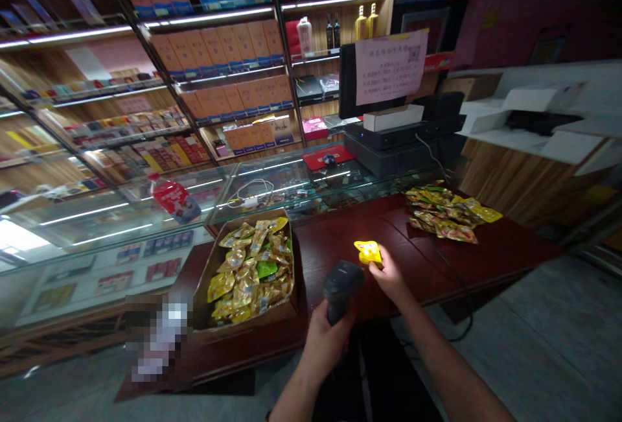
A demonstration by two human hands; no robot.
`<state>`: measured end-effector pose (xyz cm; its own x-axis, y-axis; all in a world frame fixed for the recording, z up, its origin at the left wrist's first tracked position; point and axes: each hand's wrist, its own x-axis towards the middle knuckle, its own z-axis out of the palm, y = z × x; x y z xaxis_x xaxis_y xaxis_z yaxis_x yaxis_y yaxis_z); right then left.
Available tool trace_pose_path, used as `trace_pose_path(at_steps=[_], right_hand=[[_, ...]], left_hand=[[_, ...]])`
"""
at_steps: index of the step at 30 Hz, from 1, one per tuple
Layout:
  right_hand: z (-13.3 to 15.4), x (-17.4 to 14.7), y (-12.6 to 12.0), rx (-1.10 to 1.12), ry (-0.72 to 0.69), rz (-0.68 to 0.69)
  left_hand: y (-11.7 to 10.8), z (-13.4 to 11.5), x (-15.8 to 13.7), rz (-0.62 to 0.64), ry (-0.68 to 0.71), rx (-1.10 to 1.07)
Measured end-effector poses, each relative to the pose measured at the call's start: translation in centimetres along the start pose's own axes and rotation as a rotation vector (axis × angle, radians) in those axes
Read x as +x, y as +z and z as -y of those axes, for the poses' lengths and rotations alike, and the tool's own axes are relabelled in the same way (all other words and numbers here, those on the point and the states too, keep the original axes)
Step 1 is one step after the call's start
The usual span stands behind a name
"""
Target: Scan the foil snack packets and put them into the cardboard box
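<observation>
My left hand point(328, 338) is wrapped round the handle of a black barcode scanner point(343, 279), its head raised above the table's front edge. Between thumb and fingers, my right hand point(389, 276) pinches a small yellow snack packet point(369, 251), just right of the scanner head. To the left, an open cardboard box point(295, 302) holds many gold, yellow and green packets point(245, 279). Another heap of similar packets point(444, 214) lies on the right part of the dark red table point(325, 231).
Behind the table runs a glass display counter point(218, 179) bearing a red-labelled bottle point(173, 198), a white cable point(253, 198) and a mouse point(329, 159). A monitor point(348, 82) with a paper notice stands beyond. Shelves of boxed goods point(218, 49) line the back. A dark cable point(469, 318) hangs at right.
</observation>
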<state>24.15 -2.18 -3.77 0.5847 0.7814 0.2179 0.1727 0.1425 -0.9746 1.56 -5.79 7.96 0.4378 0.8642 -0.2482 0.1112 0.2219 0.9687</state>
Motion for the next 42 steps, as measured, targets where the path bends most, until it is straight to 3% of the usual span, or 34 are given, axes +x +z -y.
trace_pose_path(at_steps=[13, 19, 23, 29, 31, 33, 36, 42], right_hand=[[0.1, 0.2, -0.3, 0.059, 0.024, -0.029], [1.7, 1.3, 0.5, 0.255, 0.208, -0.071], [5.4, 3.3, 5.4, 0.324, 0.231, 0.101], [13.1, 6.9, 18.9, 0.281, 0.092, 0.515], [14.7, 7.9, 22.0, 0.064, 0.032, 0.545], [14.9, 8.8, 22.9, -0.050, 0.009, 0.508], [12.8, 9.9, 19.2, -0.172, 0.005, 0.376], [6.1, 12.6, 3.7, -0.514, 0.139, -0.077]], left_hand=[[-0.6, 1.5, 1.3, -0.041, 0.038, 0.000], [-1.8, 4.4, 3.9, -0.102, -0.051, -0.071], [-1.9, 5.7, 4.7, -0.157, -0.076, -0.102], [-1.9, 6.4, 4.9, -0.200, -0.075, -0.098], [-2.2, 6.9, 5.2, -0.232, -0.073, -0.091], [-2.4, 7.4, 5.5, -0.251, -0.079, -0.084], [-2.7, 7.6, 5.6, -0.223, -0.067, -0.076], [-2.7, 7.2, 5.1, -0.185, -0.081, -0.073]])
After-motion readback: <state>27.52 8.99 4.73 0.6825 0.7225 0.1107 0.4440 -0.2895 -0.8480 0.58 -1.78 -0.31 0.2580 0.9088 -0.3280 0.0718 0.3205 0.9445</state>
